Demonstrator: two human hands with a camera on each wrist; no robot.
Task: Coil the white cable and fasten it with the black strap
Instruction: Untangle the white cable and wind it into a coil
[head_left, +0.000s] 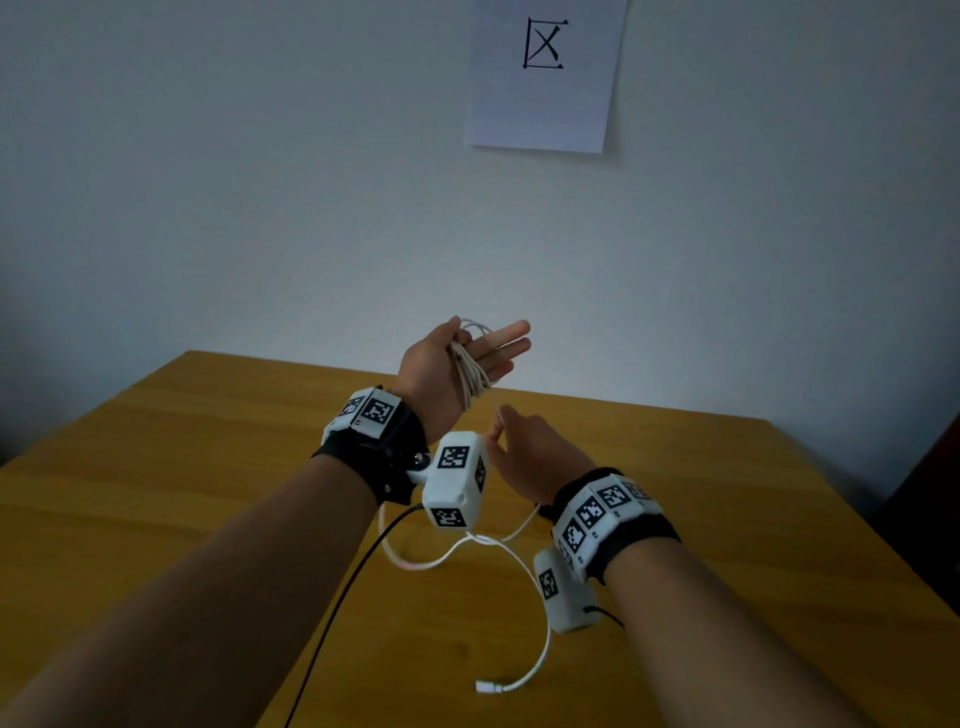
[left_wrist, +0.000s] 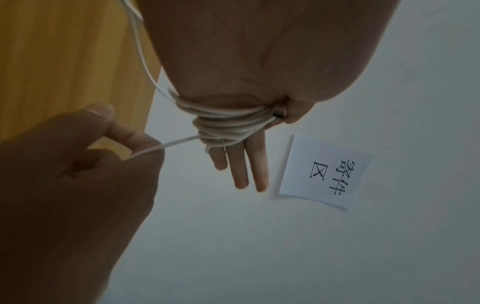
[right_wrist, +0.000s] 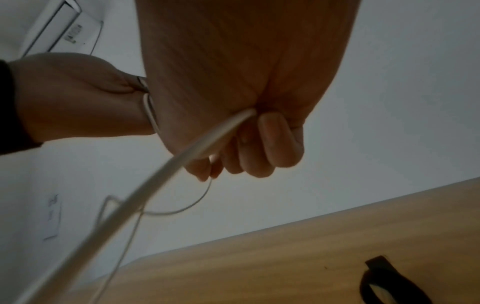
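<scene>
we hold our left hand (head_left: 431, 371) flat as a spool, thumb pinning the white cable (head_left: 471, 376); our right hand (head_left: 535, 452) pinches the tail taut.

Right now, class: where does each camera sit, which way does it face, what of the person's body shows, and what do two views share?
Head: on the head, facing forward and down at the table; both forearms, left hand, right hand.
Left wrist: on that wrist, facing along the palm, wound with cable; right hand pinching it.
Right wrist: on that wrist, facing along curled fingers; left hand, strap on table.
Shared: head and left wrist both show the paper on the wall.
</scene>
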